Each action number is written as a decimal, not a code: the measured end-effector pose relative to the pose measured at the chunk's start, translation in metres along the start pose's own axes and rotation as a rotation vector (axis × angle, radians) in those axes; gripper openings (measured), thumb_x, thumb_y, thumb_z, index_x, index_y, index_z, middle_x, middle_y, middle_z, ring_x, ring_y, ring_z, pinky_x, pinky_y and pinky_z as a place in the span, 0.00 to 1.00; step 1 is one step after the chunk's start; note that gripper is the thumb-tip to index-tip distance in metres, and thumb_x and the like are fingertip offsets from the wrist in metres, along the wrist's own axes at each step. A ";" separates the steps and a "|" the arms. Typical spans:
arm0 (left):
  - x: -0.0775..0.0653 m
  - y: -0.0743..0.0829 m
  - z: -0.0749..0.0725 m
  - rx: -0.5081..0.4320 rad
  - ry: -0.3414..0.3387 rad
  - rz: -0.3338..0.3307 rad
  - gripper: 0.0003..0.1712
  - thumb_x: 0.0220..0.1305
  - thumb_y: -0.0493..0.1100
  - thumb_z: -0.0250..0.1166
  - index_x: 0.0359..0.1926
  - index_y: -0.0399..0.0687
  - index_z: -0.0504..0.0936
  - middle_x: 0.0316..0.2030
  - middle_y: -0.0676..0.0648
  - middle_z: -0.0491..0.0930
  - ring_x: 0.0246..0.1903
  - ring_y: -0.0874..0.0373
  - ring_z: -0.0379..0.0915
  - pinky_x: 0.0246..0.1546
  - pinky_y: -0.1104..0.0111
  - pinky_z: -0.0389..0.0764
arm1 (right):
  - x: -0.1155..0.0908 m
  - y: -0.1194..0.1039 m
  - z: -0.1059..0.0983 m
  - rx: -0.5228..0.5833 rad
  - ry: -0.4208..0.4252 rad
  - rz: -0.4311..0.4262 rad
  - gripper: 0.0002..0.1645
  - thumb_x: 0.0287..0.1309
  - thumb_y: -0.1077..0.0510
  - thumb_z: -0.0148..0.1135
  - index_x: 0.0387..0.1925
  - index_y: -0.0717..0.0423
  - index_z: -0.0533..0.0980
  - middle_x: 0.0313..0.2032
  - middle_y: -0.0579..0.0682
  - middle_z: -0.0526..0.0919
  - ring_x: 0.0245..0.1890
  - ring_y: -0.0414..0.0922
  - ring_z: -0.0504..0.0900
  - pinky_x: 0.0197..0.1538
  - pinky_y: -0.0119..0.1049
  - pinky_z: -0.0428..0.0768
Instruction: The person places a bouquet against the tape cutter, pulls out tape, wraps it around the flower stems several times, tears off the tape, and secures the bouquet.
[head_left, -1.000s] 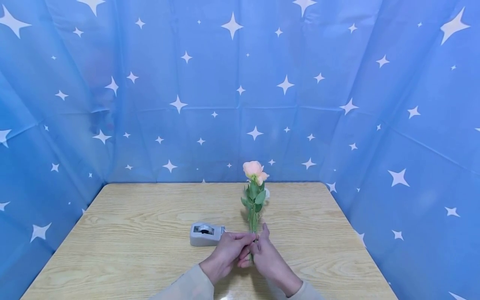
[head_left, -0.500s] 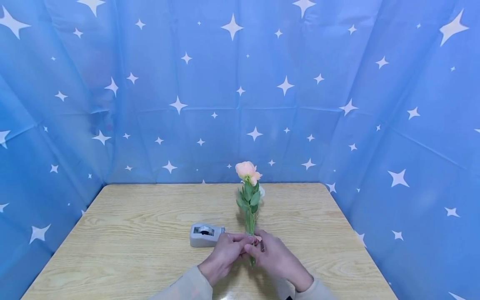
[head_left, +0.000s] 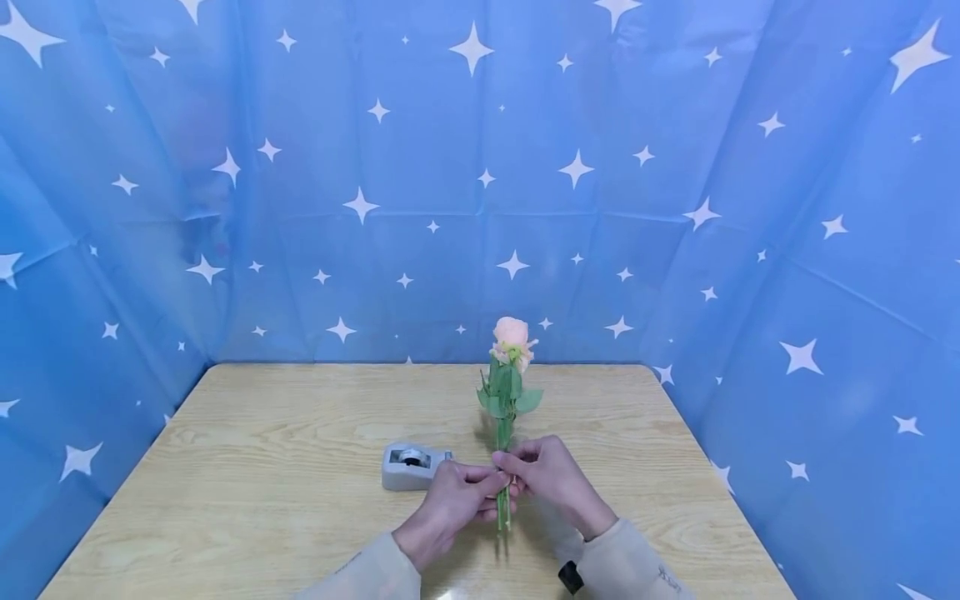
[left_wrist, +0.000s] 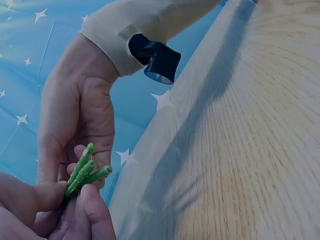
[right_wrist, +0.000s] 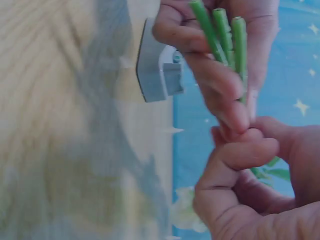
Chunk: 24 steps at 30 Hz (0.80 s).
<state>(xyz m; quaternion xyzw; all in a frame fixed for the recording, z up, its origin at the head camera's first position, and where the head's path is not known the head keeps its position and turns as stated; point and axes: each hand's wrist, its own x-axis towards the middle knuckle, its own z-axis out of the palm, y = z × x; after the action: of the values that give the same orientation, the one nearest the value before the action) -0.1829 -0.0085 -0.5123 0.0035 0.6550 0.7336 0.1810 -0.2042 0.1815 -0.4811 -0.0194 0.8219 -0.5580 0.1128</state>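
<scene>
- A bunch of flowers (head_left: 506, 385) is held over the table (head_left: 300, 425), a little right of the middle, its shadow falling on the wood beneath.
- Its long axis runs away from the person, with a very slight lean to the right towards the top.
- The pink blossom (head_left: 512, 333) points to the far edge and the curtain (head_left: 420, 167); the bare stem ends point back at the person.
- In the right wrist view three green stems (right_wrist: 225, 37) spread apart slightly at their tips.
- The left hand (head_left: 459, 498) is closed, thumb and fingers pinching the lower stems, with the ends sticking out below.
- The right hand (head_left: 557, 479) is curled too, its thumb and finger pinching the stems just above the left hand's grip; whether it also holds anything thin is unclear.
- A grey tape dispenser (head_left: 407, 479) sits on the table, just beyond the left hand.
</scene>
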 end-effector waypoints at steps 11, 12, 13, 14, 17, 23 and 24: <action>0.000 -0.001 -0.003 -0.015 -0.029 -0.018 0.14 0.82 0.44 0.76 0.58 0.39 0.95 0.47 0.36 0.98 0.36 0.55 0.98 0.42 0.62 1.00 | 0.008 0.006 -0.003 0.118 -0.035 0.060 0.17 0.81 0.51 0.76 0.39 0.61 0.91 0.23 0.44 0.85 0.28 0.40 0.80 0.34 0.30 0.79; 0.000 -0.001 -0.004 -0.025 -0.044 -0.022 0.14 0.83 0.43 0.75 0.59 0.38 0.95 0.47 0.36 0.98 0.36 0.56 0.98 0.43 0.61 1.00 | 0.008 0.006 -0.003 0.120 -0.036 0.062 0.17 0.81 0.51 0.75 0.40 0.61 0.91 0.23 0.44 0.85 0.28 0.40 0.80 0.34 0.30 0.79; 0.000 -0.001 -0.005 -0.036 -0.057 -0.029 0.14 0.83 0.43 0.75 0.59 0.38 0.95 0.47 0.36 0.98 0.37 0.56 0.98 0.44 0.61 1.00 | 0.008 0.006 -0.003 0.121 -0.038 0.064 0.17 0.81 0.51 0.75 0.41 0.61 0.90 0.24 0.44 0.85 0.28 0.40 0.80 0.35 0.30 0.79; 0.000 -0.001 -0.007 -0.043 -0.074 -0.036 0.14 0.84 0.42 0.74 0.59 0.37 0.95 0.48 0.36 0.98 0.38 0.56 0.98 0.46 0.60 1.00 | 0.009 0.006 -0.003 0.126 -0.041 0.062 0.17 0.82 0.51 0.75 0.41 0.62 0.90 0.24 0.44 0.84 0.28 0.40 0.79 0.35 0.30 0.79; -0.002 -0.002 -0.011 -0.078 -0.132 -0.071 0.14 0.86 0.40 0.71 0.61 0.35 0.93 0.49 0.39 0.98 0.43 0.56 0.98 0.51 0.60 1.00 | 0.009 0.008 -0.003 0.137 -0.046 0.067 0.17 0.82 0.51 0.74 0.40 0.61 0.89 0.25 0.44 0.83 0.29 0.41 0.78 0.36 0.31 0.79; -0.003 -0.002 -0.014 -0.118 -0.180 -0.125 0.15 0.87 0.39 0.68 0.62 0.33 0.92 0.50 0.42 0.97 0.46 0.56 0.97 0.57 0.59 0.99 | 0.010 0.006 -0.003 0.194 -0.088 0.072 0.15 0.85 0.54 0.71 0.37 0.57 0.84 0.27 0.44 0.82 0.31 0.40 0.79 0.37 0.30 0.79; -0.003 -0.002 -0.015 -0.117 -0.177 -0.127 0.14 0.87 0.38 0.68 0.61 0.33 0.92 0.49 0.43 0.97 0.45 0.57 0.96 0.57 0.59 0.99 | 0.010 0.005 -0.003 0.203 -0.098 0.070 0.15 0.85 0.54 0.70 0.38 0.57 0.83 0.27 0.44 0.82 0.31 0.40 0.79 0.37 0.30 0.79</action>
<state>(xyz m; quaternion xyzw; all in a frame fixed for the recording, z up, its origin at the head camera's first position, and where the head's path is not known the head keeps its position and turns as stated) -0.1836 -0.0229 -0.5156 0.0162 0.5915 0.7545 0.2839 -0.2144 0.1843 -0.4869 -0.0062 0.7547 -0.6326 0.1738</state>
